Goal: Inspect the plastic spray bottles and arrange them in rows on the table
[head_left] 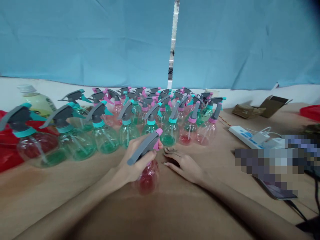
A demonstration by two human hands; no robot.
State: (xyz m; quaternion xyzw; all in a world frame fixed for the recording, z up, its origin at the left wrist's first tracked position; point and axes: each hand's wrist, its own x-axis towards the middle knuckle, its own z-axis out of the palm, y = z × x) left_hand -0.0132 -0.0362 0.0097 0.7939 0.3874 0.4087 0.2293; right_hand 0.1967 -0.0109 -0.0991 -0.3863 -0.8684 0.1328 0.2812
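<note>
The left grip [132,165] is closed round the neck of a pink spray bottle [148,180] near the bench's [75,190] front middle. Just right of it the right grip [186,166] lies flat, fingers spread, holding nothing. The bench is brown, rows of spray bottles [130,123] along its far edge, a blue cloth [100,40] behind. The held bottle stands about upright, nozzle aimed away and right.

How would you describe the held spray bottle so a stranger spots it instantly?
On the brown table, before the crowd of spray bottles, find the left hand. It grips a pink-tinted bottle with grey trigger and pink nozzle, the only one apart from the rows.
</note>
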